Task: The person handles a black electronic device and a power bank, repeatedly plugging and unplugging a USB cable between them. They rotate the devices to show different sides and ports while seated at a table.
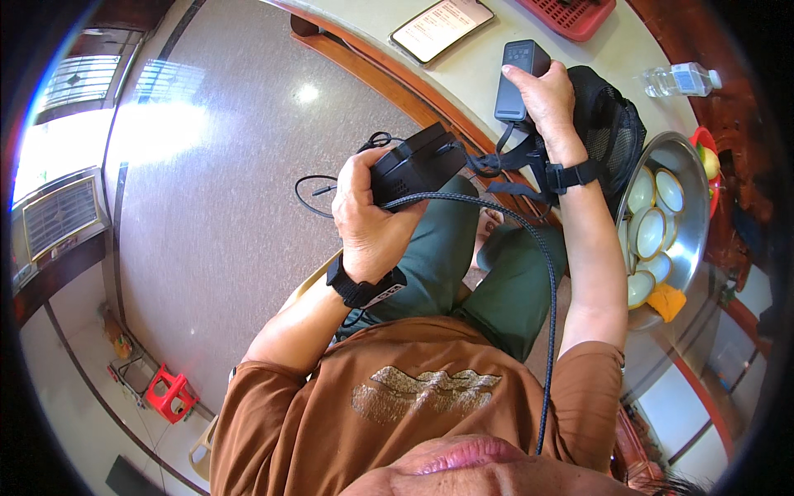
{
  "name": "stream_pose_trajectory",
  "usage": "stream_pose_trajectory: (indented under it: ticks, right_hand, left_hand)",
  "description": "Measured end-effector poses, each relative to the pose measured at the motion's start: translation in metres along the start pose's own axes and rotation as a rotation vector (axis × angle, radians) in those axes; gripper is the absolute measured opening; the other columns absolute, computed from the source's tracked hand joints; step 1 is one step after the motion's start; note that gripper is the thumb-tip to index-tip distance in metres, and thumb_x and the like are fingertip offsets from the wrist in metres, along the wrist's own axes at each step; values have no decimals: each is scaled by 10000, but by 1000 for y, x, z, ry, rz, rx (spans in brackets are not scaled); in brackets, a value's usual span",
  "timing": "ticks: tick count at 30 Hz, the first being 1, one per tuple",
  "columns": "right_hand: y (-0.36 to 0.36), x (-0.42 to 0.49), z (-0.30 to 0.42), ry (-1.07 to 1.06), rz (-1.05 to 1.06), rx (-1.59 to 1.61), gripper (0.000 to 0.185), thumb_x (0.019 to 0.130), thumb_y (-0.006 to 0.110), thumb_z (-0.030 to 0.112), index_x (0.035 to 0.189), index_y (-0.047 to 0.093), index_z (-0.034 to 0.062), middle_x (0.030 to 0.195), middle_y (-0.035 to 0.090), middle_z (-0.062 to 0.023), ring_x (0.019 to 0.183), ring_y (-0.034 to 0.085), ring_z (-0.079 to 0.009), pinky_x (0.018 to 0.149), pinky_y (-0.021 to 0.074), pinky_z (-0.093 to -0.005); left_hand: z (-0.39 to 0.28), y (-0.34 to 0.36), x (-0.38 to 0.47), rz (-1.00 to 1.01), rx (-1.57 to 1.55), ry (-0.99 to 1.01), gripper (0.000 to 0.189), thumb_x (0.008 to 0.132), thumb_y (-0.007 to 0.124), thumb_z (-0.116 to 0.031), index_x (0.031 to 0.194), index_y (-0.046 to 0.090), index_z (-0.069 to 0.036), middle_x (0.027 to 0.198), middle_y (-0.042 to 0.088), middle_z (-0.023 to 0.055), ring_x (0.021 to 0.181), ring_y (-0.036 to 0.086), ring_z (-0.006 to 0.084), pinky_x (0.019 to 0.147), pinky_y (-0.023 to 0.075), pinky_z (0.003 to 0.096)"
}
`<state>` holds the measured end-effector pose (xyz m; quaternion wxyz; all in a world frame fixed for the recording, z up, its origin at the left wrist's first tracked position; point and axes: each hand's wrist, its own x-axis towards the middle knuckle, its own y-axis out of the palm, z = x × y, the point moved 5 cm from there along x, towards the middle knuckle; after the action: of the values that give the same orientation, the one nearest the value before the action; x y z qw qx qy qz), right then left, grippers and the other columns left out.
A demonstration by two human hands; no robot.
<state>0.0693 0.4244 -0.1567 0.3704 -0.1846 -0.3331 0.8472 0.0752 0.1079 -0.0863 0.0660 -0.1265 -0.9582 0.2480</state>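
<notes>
My left hand (pixel 375 214) grips a black box-shaped device (pixel 419 164) above my lap, with a braided cable (pixel 521 220) running from it towards my head. Thin black cables (pixel 316 186) dangle behind it, one ending in a small plug. My right hand (pixel 546 99) holds a dark grey rectangular power bank or adapter (pixel 518 80) over the table, its thumb on the upper face. From the block's lower end a short black lead (pixel 504 139) comes out. Beside my right wrist lies a black mesh bag (pixel 608 118) with straps.
On the table (pixel 459 87) lie a phone (pixel 441 28) with a lit screen, a red plastic basket (pixel 570 18) and a clear bottle (pixel 679 80). A steel basin (pixel 691 242) of several bowls and an orange cloth (pixel 667 302) stand to my right. A red stool (pixel 170 394) stands lower left.
</notes>
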Motion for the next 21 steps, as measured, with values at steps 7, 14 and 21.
stream_pose_trajectory:
  ticks: [7, 14, 21]
  right_hand:
    - [7, -4, -15, 88, 201, 165, 569, 693, 832, 396, 974, 660, -68, 908, 725, -224, 811, 735, -303, 781, 580, -368]
    - [-20, -37, 5, -173, -92, 312, 573, 689, 864, 289, 1111, 603, 3, 932, 718, -168, 813, 709, -296, 774, 556, -376]
    - [-66, -117, 49, -657, -499, 196, 774, 649, 918, 160, 1266, 498, -45, 1069, 645, -180, 914, 665, -302, 840, 536, -364]
  left_hand:
    - [-1, 2, -2, 20, 26, 20, 581, 587, 849, -20, 1107, 596, -75, 1008, 649, 124, 937, 646, 301, 848, 511, 367]
    - [-1, -1, 0, 19, 37, 25, 581, 579, 840, -4, 1106, 606, -71, 1026, 654, 122, 959, 650, 287, 863, 511, 360]
    - [-11, -3, -3, 28, 60, 66, 594, 569, 836, 16, 1112, 608, -64, 1037, 654, 106, 958, 652, 265, 875, 507, 342]
